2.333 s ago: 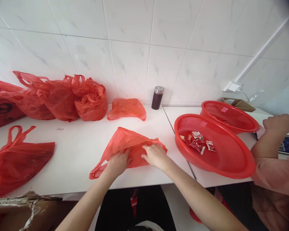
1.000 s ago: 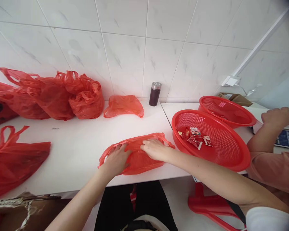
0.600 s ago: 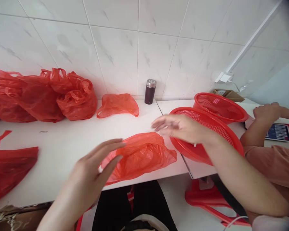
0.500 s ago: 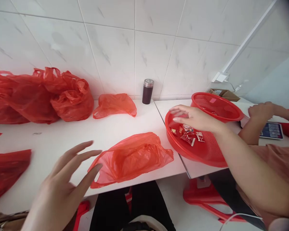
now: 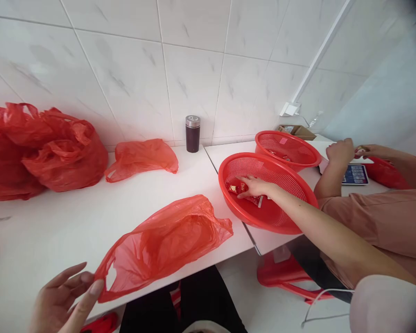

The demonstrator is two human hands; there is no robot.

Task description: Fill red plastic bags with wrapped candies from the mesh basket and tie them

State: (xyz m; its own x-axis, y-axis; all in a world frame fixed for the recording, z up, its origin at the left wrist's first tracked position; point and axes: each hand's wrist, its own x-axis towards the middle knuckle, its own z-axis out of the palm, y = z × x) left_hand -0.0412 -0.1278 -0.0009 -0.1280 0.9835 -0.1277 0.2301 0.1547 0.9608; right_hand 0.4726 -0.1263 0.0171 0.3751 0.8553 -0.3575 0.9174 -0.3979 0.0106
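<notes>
My left hand (image 5: 67, 298) pinches the handle end of a thin red plastic bag (image 5: 166, 245) between thumb and fingers. The bag lies slack on the white table with its mouth partly spread. Over in a red perforated plastic basket (image 5: 280, 222), my right hand (image 5: 258, 187) reaches down onto several small wrapped snack packets (image 5: 233, 188). Its thumb and fingers are apart around the packets, and some packets are hidden beneath it.
Filled red bags (image 5: 65, 157) stand at the left by the wall. A flat red bag (image 5: 142, 159) and a dark flask (image 5: 193, 134) are at the back. Behind my basket sits a second red basket (image 5: 287, 150); a co-worker's arms (image 5: 336, 171) are at the right beside a tablet (image 5: 354, 175).
My left hand has closed on the bag's handle end and drawn it toward the lower left. My right hand has lowered into the basket onto the packets. The view has shifted right.
</notes>
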